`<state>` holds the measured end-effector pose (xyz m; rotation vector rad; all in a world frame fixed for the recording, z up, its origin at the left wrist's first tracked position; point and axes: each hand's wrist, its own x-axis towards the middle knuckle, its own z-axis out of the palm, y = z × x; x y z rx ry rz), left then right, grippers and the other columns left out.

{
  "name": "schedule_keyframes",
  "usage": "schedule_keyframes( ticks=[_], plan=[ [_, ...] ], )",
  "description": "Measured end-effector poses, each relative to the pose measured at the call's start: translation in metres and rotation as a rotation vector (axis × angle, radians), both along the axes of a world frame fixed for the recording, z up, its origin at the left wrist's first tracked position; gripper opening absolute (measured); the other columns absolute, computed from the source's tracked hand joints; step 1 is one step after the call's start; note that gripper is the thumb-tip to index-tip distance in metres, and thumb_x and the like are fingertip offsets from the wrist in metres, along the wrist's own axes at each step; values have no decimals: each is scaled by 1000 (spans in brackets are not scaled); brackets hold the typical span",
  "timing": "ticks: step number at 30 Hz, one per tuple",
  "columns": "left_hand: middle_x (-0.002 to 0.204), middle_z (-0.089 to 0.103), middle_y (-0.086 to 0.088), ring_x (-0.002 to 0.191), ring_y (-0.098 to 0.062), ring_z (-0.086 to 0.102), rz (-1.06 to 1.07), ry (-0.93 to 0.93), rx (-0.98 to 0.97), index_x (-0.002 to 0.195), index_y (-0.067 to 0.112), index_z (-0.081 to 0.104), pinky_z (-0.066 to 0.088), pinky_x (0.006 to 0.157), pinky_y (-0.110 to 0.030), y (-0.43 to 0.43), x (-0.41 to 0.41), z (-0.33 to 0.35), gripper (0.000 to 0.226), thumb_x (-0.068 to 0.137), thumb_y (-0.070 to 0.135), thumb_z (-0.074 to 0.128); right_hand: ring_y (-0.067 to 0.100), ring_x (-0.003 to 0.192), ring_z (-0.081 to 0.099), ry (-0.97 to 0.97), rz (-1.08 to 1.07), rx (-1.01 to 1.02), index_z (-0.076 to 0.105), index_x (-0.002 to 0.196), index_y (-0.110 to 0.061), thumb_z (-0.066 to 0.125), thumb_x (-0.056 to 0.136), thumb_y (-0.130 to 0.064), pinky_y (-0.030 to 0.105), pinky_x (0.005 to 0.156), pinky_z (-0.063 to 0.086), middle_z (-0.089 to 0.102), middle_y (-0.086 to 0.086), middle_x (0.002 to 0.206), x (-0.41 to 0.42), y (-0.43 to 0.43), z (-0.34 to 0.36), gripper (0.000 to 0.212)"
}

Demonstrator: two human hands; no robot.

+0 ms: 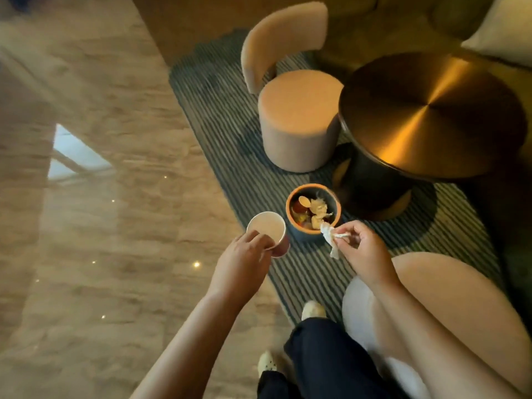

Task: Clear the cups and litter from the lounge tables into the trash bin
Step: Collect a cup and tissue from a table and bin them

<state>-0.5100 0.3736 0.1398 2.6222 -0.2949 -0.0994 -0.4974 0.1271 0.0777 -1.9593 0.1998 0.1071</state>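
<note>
Trash bin [288,209] stands on the striped rug [230,125] near the round table [426,110], mouth unobstructed. My left hand [244,257] grips a paper cup [266,227] by its rim, just left of the bin; my right hand [365,249] pinches a crumpled tissue [331,240] at the near rim, apparently ready to drop.

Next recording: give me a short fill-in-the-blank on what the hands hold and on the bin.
1. The left hand grips a paper ____.
2. The right hand pinches a crumpled tissue of ____ colour.
3. The trash bin has an ____ rim.
Missing words: cup; white; orange.
</note>
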Motion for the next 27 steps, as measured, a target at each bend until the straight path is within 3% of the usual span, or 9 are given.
schedule_keyframes(
  ticks=[4, 7, 18, 27],
  plan=[
    [108, 61, 6, 101, -12, 55, -80, 67, -22, 102, 22, 64, 41, 80, -20, -31, 89, -31, 15, 89, 20, 58, -3, 72, 61, 105, -88, -41, 60, 81, -28, 69, 80, -27, 9, 56, 41, 66, -13, 76, 71, -19, -32, 9],
    [116, 58, 7, 108, -11, 52, -109, 180, -52, 110, 22, 62, 43, 88, -23, -51, 139, -60, 19, 93, 22, 52, 0, 73, 61, 214, -116, -67, 58, 82, -28, 69, 81, -33, 17, 56, 40, 65, -12, 78, 119, -28, -61, 12],
    [121, 55, 5, 116, -13, 47, -176, 485, 10, 115, 22, 60, 40, 99, -30, -74, 277, -225, 26, 94, 21, 44, 9, 81, 58, 450, -217, -66, 56, 85, -25, 65, 84, -24, 26, 61, 41, 62, -10, 85, 228, -22, -204, 9],
    [121, 55, 4, 110, -11, 50, -303, 519, 0, 116, 22, 59, 40, 95, -25, -104, 332, -377, 27, 94, 23, 43, 4, 81, 55, 477, -353, -84, 55, 86, -31, 59, 85, -20, 21, 60, 38, 61, -12, 88, 272, -26, -338, 13]
  ],
)
